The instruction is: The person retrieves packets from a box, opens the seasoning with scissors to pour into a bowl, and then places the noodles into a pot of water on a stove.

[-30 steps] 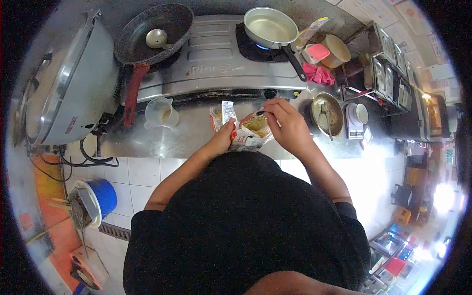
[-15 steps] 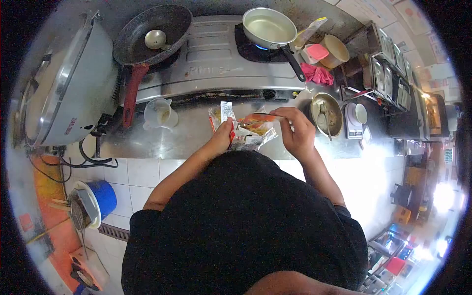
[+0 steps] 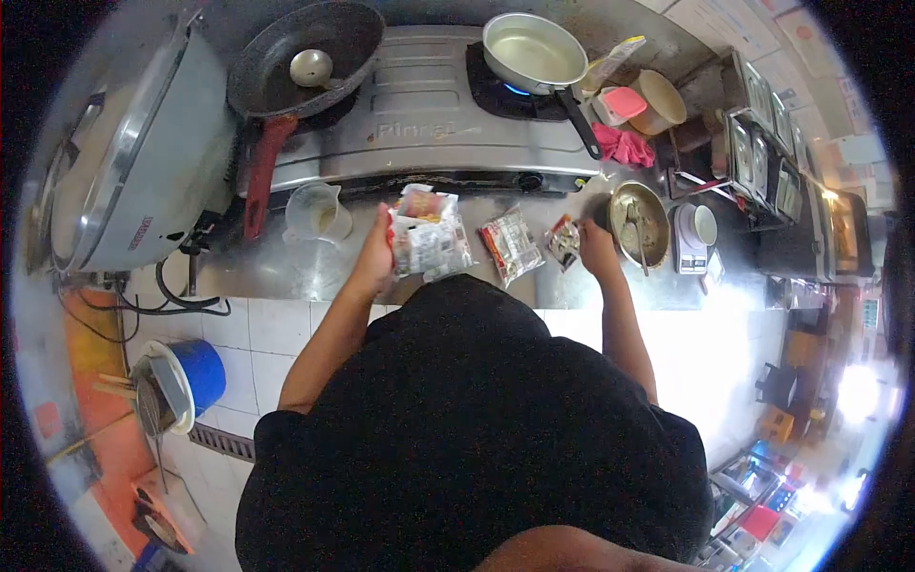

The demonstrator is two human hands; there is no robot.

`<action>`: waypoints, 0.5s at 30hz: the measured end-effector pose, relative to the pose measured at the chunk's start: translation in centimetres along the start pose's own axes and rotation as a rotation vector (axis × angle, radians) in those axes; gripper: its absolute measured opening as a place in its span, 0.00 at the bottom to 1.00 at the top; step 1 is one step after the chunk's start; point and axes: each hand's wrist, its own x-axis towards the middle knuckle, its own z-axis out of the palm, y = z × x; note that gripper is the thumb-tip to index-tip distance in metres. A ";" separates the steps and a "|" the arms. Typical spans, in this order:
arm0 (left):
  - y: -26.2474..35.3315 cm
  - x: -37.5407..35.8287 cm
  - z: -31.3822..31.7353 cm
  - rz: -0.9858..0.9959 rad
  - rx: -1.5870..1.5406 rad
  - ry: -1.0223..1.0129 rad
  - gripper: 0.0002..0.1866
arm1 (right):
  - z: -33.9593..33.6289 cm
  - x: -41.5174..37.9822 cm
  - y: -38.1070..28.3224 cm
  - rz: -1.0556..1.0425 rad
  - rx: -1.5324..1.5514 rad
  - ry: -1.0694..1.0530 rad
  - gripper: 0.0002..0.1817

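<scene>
My left hand (image 3: 378,253) is closed on a bundle of printed plastic packets (image 3: 424,238), to the right of a clear measuring jug (image 3: 317,214). Another packet (image 3: 512,246), silvery with red edging, lies on the steel counter between my hands. My right hand (image 3: 598,250) is closed on a small dark and red sachet (image 3: 563,242), just left of a metal bowl (image 3: 639,221) with a spoon in it.
Behind the counter stands a gas stove (image 3: 419,105), with a dark frying pan (image 3: 286,76) and ladle on the left. A pale pot (image 3: 536,52) sits over a blue flame. To the right are a pink cloth (image 3: 622,145) and a white scale (image 3: 690,240).
My hands have moved apart, my left with the packets to the left, my right to the right with a small sachet. A packet now lies on the counter between them.
</scene>
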 end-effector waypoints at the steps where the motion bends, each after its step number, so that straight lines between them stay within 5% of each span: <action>1: 0.3 -0.3 -0.8 -0.024 0.034 0.079 0.32 | 0.3 0.0 0.0 0.008 -0.105 -0.086 0.15; 4: -0.3 -1.1 -3.9 -0.074 0.156 0.132 0.29 | -0.3 0.1 -4.4 -0.158 0.006 0.138 0.17; 5: -1.1 -0.9 -4.7 -0.100 0.090 0.225 0.29 | -0.2 1.2 -5.7 -0.250 -0.315 0.114 0.20; 9: -2.2 -0.2 -7.7 -0.244 0.401 0.340 0.31 | 3.3 3.1 -12.9 -0.470 0.228 -0.310 0.25; 15: -3.4 2.1 -8.8 -0.146 0.834 0.343 0.25 | 9.1 5.0 -17.8 -0.682 0.045 -0.207 0.25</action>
